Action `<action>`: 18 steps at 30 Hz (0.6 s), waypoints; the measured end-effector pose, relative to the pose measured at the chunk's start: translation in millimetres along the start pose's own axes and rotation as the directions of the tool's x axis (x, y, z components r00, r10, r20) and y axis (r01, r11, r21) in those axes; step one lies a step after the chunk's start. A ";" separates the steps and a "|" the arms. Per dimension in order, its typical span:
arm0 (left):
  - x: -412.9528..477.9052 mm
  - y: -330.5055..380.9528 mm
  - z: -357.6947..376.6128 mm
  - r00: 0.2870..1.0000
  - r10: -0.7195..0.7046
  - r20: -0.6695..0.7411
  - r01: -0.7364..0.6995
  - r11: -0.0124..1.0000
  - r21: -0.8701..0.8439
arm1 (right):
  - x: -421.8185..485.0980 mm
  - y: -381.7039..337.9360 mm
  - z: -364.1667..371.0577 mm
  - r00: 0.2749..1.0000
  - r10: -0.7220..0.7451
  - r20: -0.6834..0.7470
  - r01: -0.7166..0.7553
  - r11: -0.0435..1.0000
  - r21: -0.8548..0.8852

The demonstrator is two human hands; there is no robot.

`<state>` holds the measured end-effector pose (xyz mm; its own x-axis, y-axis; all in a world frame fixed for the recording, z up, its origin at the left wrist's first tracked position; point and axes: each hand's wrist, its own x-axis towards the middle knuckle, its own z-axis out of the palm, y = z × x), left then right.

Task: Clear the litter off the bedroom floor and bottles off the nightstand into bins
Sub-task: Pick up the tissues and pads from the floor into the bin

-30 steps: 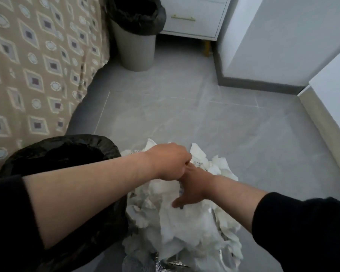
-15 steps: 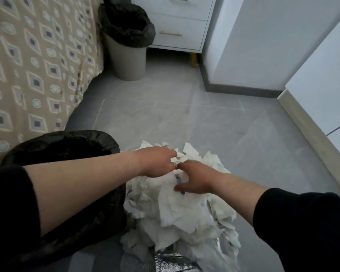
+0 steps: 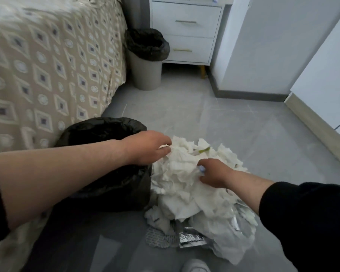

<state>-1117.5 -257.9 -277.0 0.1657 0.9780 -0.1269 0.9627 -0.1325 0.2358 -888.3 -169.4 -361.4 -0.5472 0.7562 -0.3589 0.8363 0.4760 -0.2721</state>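
— How far along is the clearing looking?

— Barely begun, I'd judge. The heap of white paper litter (image 3: 194,185) is lying on the floor (image 3: 234,124), touching the near black-lined bin (image 3: 106,134) beside the bed (image 3: 47,65), with foil wrappers (image 3: 190,237) poking out beneath it.

— What are the hands doing?

— The left hand (image 3: 147,148) is reaching over the bin's rim, its fingers curling into the heap's top edge. The right hand (image 3: 214,173) is pressing into the middle, fingers grasping paper – both gathering a bundle, it seems.

— And the bottles?

— The nightstand (image 3: 186,30) top is showing only small objects at the frame's edge – too cropped to tell. A second bin (image 3: 145,75) is waiting beside it.
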 end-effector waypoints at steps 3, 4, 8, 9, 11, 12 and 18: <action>-38.9 17.6 -5.4 0.998 0.024 -0.051 -0.022 0.999 0.039 | -29.4 0.2 -6.8 0.979 -0.010 -0.203 0.019 0.999 0.042; -52.8 24.1 -8.6 0.998 0.033 -0.062 -0.030 0.998 0.057 | -39.8 -2.2 -12.1 0.962 -0.027 -0.273 0.037 0.999 0.032; -103.4 51.2 -30.4 0.991 0.042 -0.123 -0.031 0.996 0.089 | -87.8 -21.6 -50.0 0.897 -0.039 -0.441 0.056 0.998 0.026; -119.8 60.2 -38.2 0.988 0.044 -0.145 -0.028 0.993 0.111 | -105.0 -27.8 -61.1 0.872 -0.020 -0.489 0.062 0.996 0.070; -144.2 73.6 -53.1 0.986 0.037 -0.163 -0.017 0.992 0.127 | -133.4 -39.1 -81.4 0.831 0.006 -0.557 0.075 0.990 0.122; -147.2 74.1 -55.4 0.988 0.022 -0.155 -0.003 0.993 0.118 | -135.5 -40.5 -87.2 0.824 0.001 -0.566 0.087 0.988 0.128; -189.1 100.4 -106.9 0.971 0.025 -0.239 0.008 0.991 0.136 | -196.2 -60.1 -131.8 0.796 0.009 -0.605 0.063 0.993 0.097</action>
<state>-1075.0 -438.9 -126.4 0.1338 0.9846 0.1129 0.9842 -0.1454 0.1012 -826.6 -287.1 -156.9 -0.4072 0.8777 0.2527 0.7925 0.4770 -0.3800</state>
